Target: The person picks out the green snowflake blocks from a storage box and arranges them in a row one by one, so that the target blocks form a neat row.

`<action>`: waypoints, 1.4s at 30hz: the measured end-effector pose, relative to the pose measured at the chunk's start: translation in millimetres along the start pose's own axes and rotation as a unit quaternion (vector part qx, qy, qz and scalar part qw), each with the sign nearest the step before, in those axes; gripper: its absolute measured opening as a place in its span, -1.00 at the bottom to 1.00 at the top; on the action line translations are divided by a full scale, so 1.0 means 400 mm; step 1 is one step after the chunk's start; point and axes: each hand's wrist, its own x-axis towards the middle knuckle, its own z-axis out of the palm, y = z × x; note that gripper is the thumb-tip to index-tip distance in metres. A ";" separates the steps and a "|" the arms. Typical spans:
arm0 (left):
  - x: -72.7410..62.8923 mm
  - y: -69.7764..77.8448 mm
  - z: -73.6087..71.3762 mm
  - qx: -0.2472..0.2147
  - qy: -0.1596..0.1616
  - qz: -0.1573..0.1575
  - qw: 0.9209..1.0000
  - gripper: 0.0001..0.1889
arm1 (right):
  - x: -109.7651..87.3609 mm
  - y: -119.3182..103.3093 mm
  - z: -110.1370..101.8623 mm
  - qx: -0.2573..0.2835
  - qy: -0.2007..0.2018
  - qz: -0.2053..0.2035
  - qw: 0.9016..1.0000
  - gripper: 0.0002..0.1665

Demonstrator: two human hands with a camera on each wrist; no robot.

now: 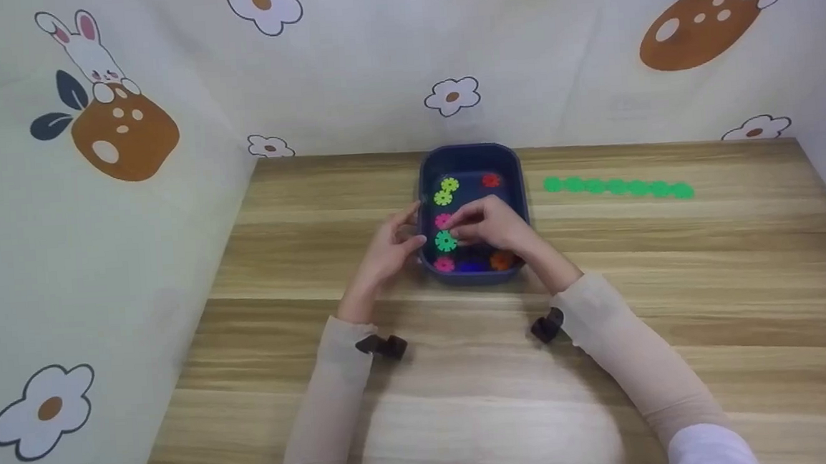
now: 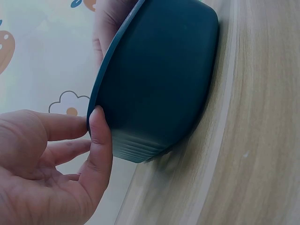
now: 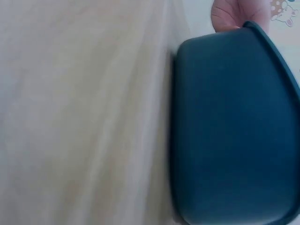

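A dark blue plastic bin (image 1: 471, 158) stands on the table, with notched snowflake-shaped discs inside. My left hand (image 1: 387, 248) holds its left rim; in the left wrist view, the thumb (image 2: 100, 129) lies on the outer wall and the forefinger is at the rim. My right hand (image 1: 493, 225) reaches into the bin and pinches the edge of a green snowflake disc (image 1: 446, 241). Beside its fingertips is a pink disc (image 1: 443, 221). The right wrist view shows mainly the bin's outer wall (image 3: 234, 126); the right fingers are hidden there.
Two yellow discs (image 1: 443, 198), a red disc (image 1: 491, 180), another pink disc (image 1: 444, 264), an orange disc (image 1: 501, 260) and something blue (image 1: 472, 266) lie in the bin. Right of it runs a row of several green discs (image 1: 617, 187). A patterned cloth wall (image 1: 346, 71) encloses the table.
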 end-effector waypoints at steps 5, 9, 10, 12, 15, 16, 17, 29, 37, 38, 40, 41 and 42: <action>0.002 -0.001 -0.001 -0.009 0.003 0.001 1.000 -0.34 | -0.006 -0.016 -0.032 0.015 0.015 -0.017 1.000 -0.75; 0.007 -0.002 -0.001 -0.029 0.006 -0.001 1.000 -0.33 | -0.015 -0.030 -0.064 0.033 0.031 -0.019 0.999 -0.72; 0.008 -0.003 -0.002 -0.031 0.007 -0.001 1.000 -0.33 | -0.018 -0.033 -0.074 0.034 0.036 -0.020 0.999 -0.72; 0.009 -0.003 -0.003 -0.036 0.008 -0.001 0.999 -0.33 | -0.024 -0.039 -0.094 0.035 0.047 -0.019 0.998 -0.70; 0.009 -0.001 -0.004 -0.038 0.011 -0.005 0.999 -0.33 | -0.031 -0.046 -0.127 0.038 0.066 -0.018 0.997 -0.68; 0.008 0.000 -0.005 -0.038 0.012 -0.006 0.999 -0.33 | -0.033 -0.049 -0.139 0.041 0.072 -0.019 0.996 -0.68; 0.008 0.001 -0.005 -0.038 0.012 -0.007 0.999 -0.33 | -0.037 -0.051 -0.151 0.047 0.077 -0.019 0.996 -0.67; 0.003 0.000 -0.004 -0.049 0.020 -0.024 0.998 -0.33 | -0.111 -0.043 -0.319 0.150 0.155 -0.054 0.975 -0.81; 0.001 -0.004 -0.003 -0.042 0.016 -0.018 0.999 -0.33 | -0.167 -0.004 -0.431 0.185 0.249 -0.034 0.950 -0.82; 0.000 -0.004 -0.003 -0.043 0.015 -0.018 0.999 -0.33 | -0.174 0.004 -0.442 0.189 0.258 -0.031 0.947 -0.81; 0.000 -0.006 -0.002 -0.045 0.011 -0.019 0.999 -0.33 | -0.190 0.022 -0.464 0.199 0.274 -0.024 0.941 -0.81; -0.001 -0.006 -0.002 -0.046 0.010 -0.019 0.999 -0.33 | -0.198 0.030 -0.474 0.206 0.282 -0.022 0.937 -0.81; -0.001 -0.005 -0.002 -0.049 0.009 -0.022 0.999 -0.33 | -0.207 0.039 -0.485 0.207 0.290 -0.016 0.934 -0.81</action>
